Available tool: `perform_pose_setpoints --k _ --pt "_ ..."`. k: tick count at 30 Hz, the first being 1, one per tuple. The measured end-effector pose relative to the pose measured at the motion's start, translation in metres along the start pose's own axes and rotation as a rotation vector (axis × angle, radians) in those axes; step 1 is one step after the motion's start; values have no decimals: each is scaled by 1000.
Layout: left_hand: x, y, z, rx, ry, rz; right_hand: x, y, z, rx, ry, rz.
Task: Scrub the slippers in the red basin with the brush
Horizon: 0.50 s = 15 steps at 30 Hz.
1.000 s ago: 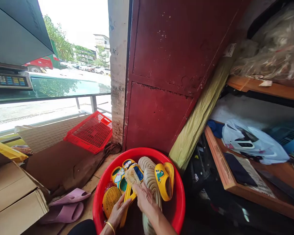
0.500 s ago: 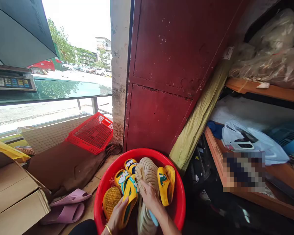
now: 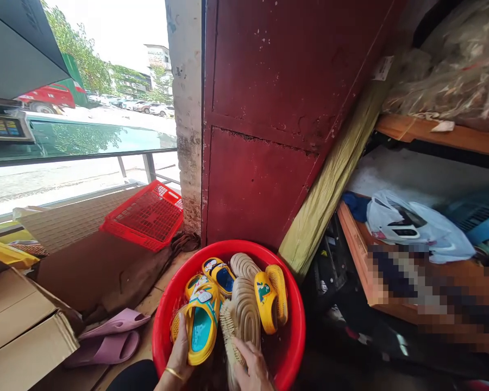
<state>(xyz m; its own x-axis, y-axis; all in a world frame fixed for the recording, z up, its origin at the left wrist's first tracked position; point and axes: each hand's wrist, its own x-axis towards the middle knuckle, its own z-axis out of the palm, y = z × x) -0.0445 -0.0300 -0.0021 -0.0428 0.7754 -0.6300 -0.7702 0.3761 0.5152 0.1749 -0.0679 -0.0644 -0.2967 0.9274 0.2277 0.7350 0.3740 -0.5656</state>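
My left hand (image 3: 180, 347) grips the heel end of a yellow slipper (image 3: 201, 328), its turquoise insole facing up. Closed around a scrubbing brush (image 3: 228, 321), my right hand (image 3: 253, 365) is just to the right of that slipper. The brush's pale bristles show; its handle is mostly hidden by the hand. Both hands are over a red basin (image 3: 300, 326). In it lie beige shoe soles (image 3: 246, 307), a yellow slipper with a green dinosaur (image 3: 264, 298), and a yellow slipper with a dark blue insole (image 3: 224, 277).
Pink slippers (image 3: 114, 347) and an open cardboard box (image 3: 20, 320) are on the left. A red plastic crate (image 3: 146, 217) stands near the pillar. Behind the basin is a dark red metal door (image 3: 264, 190); wooden shelves (image 3: 354, 250) with bags rise on the right.
The yellow slipper in my left hand has turned, so its turquoise insole now faces me. My right hand and the brush have moved lower. The view has shifted slightly.
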Motion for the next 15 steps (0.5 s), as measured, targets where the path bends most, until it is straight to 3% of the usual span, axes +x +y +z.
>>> perform_pose_setpoints --k 4,9,12,15 --pt "-5 -3 -1 99 -95 -93 31 -28 -10 -65 52 -136" --pt "-13 -8 -3 185 -159 -91 76 -34 -33 -223 351 -174" --pt "-15 -10 -4 171 -181 -84 73 -25 -35 -235 397 -219" --pt "-13 -9 -4 130 -142 -99 42 -19 -20 -217 353 -233"
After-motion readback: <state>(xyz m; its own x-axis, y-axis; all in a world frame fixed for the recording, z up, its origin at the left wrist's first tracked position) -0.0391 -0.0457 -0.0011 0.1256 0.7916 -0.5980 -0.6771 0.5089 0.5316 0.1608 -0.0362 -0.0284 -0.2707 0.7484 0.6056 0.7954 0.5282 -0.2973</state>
